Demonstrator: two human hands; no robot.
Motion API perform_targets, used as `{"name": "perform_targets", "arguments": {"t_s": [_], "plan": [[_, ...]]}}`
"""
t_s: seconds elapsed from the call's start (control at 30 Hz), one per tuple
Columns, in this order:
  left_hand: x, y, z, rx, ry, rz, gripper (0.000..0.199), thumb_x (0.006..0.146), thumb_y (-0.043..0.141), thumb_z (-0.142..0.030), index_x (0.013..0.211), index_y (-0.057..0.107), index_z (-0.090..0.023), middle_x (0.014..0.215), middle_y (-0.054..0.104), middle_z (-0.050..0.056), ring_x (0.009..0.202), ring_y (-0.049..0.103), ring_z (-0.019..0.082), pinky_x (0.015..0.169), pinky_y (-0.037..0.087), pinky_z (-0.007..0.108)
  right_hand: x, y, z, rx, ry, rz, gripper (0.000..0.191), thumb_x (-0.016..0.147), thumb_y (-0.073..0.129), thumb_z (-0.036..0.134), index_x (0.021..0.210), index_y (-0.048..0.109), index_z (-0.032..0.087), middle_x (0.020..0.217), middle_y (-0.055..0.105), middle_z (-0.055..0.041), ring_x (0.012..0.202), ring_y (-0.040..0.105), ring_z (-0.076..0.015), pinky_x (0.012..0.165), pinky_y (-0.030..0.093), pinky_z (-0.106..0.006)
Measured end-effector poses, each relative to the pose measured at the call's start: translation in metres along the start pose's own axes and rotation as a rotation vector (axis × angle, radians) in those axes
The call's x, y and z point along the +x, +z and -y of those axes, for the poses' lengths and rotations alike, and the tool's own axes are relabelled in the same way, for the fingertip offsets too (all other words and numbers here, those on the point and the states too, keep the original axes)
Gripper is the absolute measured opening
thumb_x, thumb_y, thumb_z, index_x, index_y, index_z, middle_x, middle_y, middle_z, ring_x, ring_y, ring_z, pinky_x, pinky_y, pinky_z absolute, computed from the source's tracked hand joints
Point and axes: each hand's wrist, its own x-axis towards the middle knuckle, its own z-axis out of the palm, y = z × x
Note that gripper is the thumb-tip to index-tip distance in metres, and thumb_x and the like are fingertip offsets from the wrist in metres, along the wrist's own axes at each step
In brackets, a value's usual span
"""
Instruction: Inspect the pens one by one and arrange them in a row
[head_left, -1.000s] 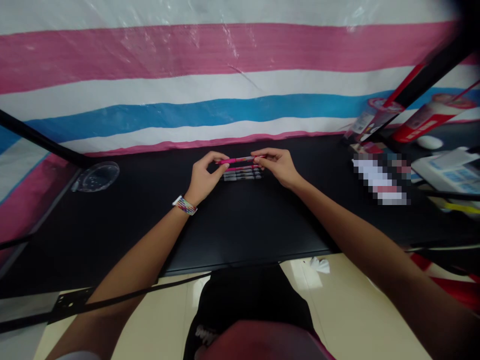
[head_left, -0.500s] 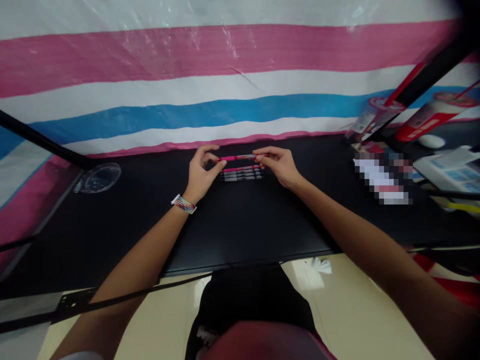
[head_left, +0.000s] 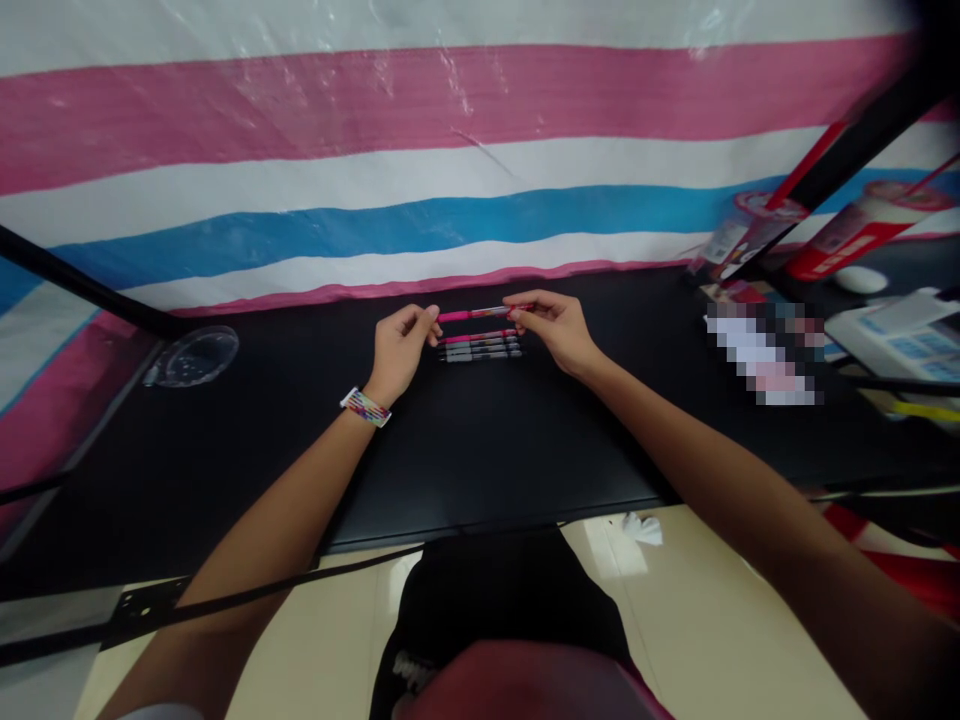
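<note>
A pink-and-clear pen (head_left: pixel 471 315) lies level between my two hands, over the far part of the black table. My left hand (head_left: pixel 403 347), with a woven band at its wrist, is closed at the pen's pink left end, thumb against fingers. My right hand (head_left: pixel 555 328) pinches the pen's other end between thumb and fingers. Just below it, a second pink pen (head_left: pixel 472 338) and several grey pens (head_left: pixel 478 352) lie side by side in a neat row on the table.
On the black table (head_left: pixel 495 450), a clear round plastic lid (head_left: pixel 196 357) lies at the left. Two drink cups with red straws, a near one (head_left: pixel 739 235) and a red one (head_left: pixel 847 240), stand at the right by a white mouse (head_left: pixel 861 280). Striped sheeting (head_left: pixel 420 220) hangs behind.
My left hand's fingers have drawn together at the pen's left end, where they were more spread before. My right hand and the row of pens have stayed nearly still.
</note>
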Motion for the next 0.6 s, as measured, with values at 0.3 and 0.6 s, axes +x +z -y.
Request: {"name": "perform_targets", "arguments": {"t_s": [0.3,0.6], "plan": [[0.005,-0.004,0.011,-0.015,-0.013,-0.107,0.047,0.11,0.07,-0.044,0.068,0.069,-0.023,0.063,0.064,0.0,0.06,0.057,0.011,0.065,0.046,0.03,0.008,-0.011,-0.006,-0.052,-0.092,-0.107,0.022,0.082,0.086,0.033,0.103,0.087,0.027,0.095,0.082,-0.0038,0.083,0.072,-0.0221,0.083,0.062,-0.045],[0.003,-0.004,0.005,0.007,-0.037,-0.072,0.048,0.11,0.068,-0.045,0.067,0.07,-0.023,0.059,0.058,-0.001,0.057,0.053,0.012,0.064,0.045,0.03,0.004,-0.006,-0.004,-0.111,-0.115,-0.147,0.02,0.081,0.084,0.034,0.099,0.086,0.026,0.1,0.084,-0.0046,0.087,0.075,-0.0232,0.089,0.065,-0.047]]}}
